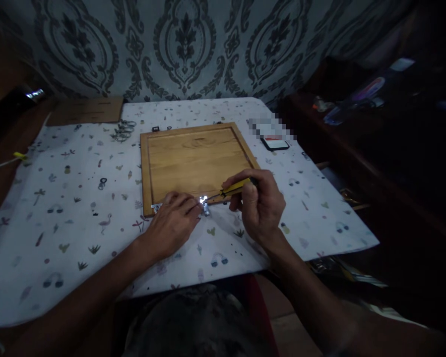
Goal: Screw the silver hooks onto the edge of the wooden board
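Note:
A wooden cabinet door [196, 158] with a raised frame lies flat on the table. At its near edge sits a shiny metal hinge [204, 200], part of it sticking out past the wood. My left hand [176, 220] rests on that edge, fingers together and bent, their tips pressed at the hinge's left side. My right hand [262, 203] is closed around the yellow-and-black handle of a screwdriver [237, 187]. The screwdriver's shaft points left, its tip at the hinge. Another metal piece [156, 207] shows at the door's near left corner, partly hidden by my left hand.
A white patterned cloth [77, 198] covers the table. Several metal pieces [123, 130] lie near a cardboard sheet [85, 110] at the back left. A phone [275, 144] lies at the right. A plastic bottle [356, 99] is on dark furniture beyond the right edge.

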The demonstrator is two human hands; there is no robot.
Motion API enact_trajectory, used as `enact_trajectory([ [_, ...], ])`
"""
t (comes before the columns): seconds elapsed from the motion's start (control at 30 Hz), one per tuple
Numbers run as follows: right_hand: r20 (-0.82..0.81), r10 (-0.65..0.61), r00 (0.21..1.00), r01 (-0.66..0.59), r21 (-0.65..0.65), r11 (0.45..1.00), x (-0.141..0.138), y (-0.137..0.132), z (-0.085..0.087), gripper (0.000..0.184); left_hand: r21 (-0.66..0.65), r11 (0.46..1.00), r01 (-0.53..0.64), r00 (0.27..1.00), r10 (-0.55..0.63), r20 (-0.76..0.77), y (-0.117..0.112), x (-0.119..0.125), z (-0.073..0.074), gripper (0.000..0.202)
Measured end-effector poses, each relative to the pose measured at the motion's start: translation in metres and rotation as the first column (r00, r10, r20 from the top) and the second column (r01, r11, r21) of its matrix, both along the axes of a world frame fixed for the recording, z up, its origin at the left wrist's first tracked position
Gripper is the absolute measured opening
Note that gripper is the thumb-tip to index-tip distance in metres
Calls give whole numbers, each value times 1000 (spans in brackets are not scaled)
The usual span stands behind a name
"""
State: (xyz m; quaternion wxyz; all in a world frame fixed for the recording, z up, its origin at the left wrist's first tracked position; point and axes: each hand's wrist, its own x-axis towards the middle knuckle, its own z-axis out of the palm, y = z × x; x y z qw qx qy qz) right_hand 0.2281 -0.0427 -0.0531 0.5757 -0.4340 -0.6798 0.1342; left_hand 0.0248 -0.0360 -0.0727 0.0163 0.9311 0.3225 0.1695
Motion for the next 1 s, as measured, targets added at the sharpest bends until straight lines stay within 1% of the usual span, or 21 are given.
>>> enact_trajectory([
  [0.07,-40,-31,999,31,-5,1000,0,-2,-1,18,15,1000,3,1000,-3,8,0,0,-1,21],
  [0.2,-120,-136,983,140,20,990,1,-12,-1,14,40,999,1,1000,-2,26,0,0,-2,20],
  [0.27,-131,-156,979,160,20,987,1,-16,-1,14,52,999,-6,999,4,41,-1,0,-3,19],
  [0.43,-165,-130,978,134,15,991,2,-18,-3,12,68,998,-11,999,7,49,-1,1,-2,19],
  [0.63,-137,-129,982,132,9,991,0,-15,-6,16,61,998,-4,999,1,49,-1,1,2,21],
  [0.83,-140,-106,984,109,14,994,-1,-14,-5,14,42,999,-7,999,5,35,0,1,2,19],
  [1.0,-138,-91,986,94,15,995,-2,-12,-5,14,60,998,1,998,-5,57,0,0,2,20],
])
